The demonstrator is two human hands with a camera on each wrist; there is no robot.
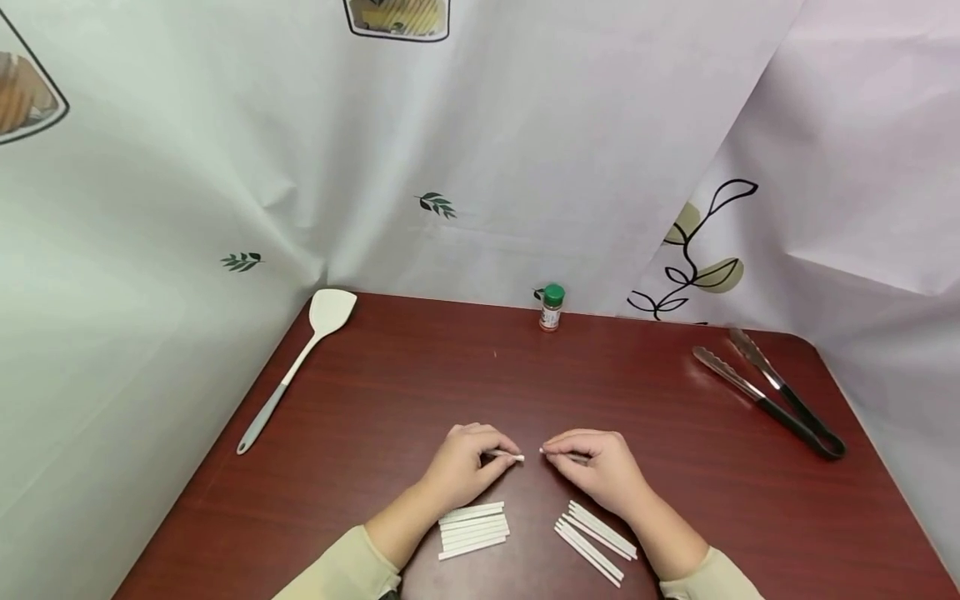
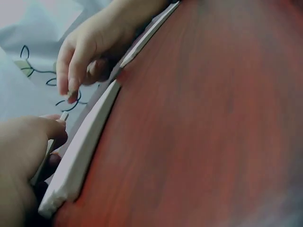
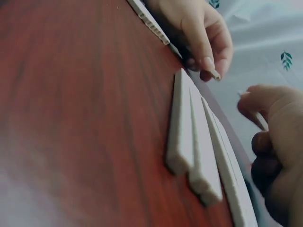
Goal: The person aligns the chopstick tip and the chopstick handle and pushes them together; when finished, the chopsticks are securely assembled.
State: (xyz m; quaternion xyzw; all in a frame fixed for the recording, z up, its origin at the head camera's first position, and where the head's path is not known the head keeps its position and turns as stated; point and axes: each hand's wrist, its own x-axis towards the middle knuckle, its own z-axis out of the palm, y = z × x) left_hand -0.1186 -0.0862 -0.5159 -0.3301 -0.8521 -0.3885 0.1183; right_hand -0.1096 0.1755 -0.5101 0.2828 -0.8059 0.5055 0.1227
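Both hands are above the middle front of the table, fingertips facing each other across a small gap. My left hand (image 1: 467, 467) pinches a thin white stick (image 1: 518, 457) between thumb and fingers, its end poking out toward the right. Opposite it, my right hand (image 1: 600, 462) pinches another white stick (image 1: 577, 457), mostly covered by the fingers. Just below the left hand, several white sticks (image 1: 474, 531) lie side by side in a row. Several more sticks (image 1: 588, 550) lie slanted below the right hand; the right wrist view shows these sticks (image 3: 203, 151) up close.
A white spatula (image 1: 330, 313) with a grey handle lies along the table's left edge. At the back stands a small green-capped spice jar (image 1: 551, 310). Metal tongs (image 1: 780, 400) with black handles lie spread at the right. White printed sheeting (image 1: 525, 150) hangs behind the table (image 1: 375, 375).
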